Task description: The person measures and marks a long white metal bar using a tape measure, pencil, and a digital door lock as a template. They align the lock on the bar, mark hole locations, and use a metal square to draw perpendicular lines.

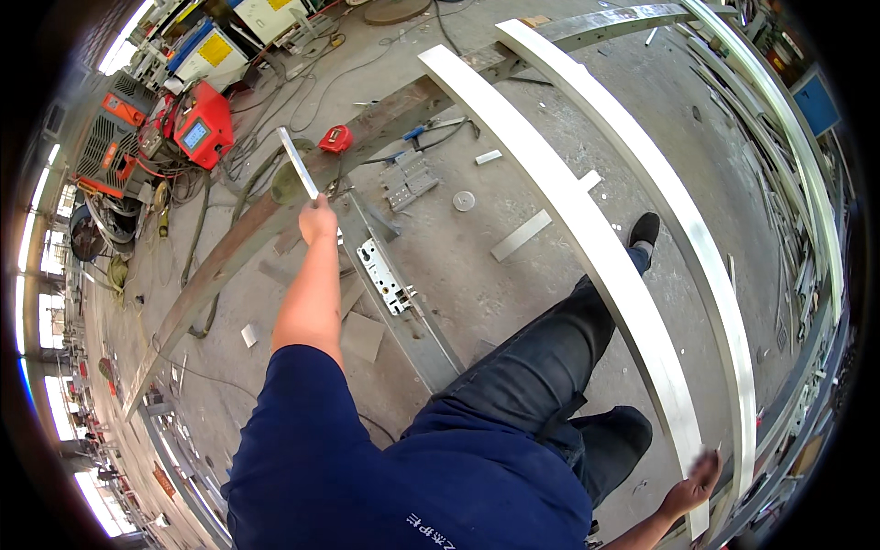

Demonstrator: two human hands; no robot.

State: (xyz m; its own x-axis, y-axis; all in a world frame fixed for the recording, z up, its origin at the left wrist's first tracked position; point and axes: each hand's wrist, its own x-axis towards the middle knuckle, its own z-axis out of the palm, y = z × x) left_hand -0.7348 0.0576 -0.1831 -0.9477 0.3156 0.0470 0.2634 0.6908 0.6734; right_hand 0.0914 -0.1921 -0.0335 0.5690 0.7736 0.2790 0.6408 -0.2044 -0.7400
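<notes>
Navy shirt [412, 472] nearest; strip [297, 163] juts beyond left hand [318, 220].

Smooth metal strip [298, 163] and beams [596, 247], glossy plastic tape measure [335, 139], matt cloth shirt [422, 477]

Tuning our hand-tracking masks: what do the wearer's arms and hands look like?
Left arm: short navy sleeve, plain; forearm bare. Left hand: no glove or watch visible. Right forearm: bare where it shows; its sleeve can't be made out. Right hand: looks ungloved, though partly blurred. No cables or markings seen on either arm.
</notes>
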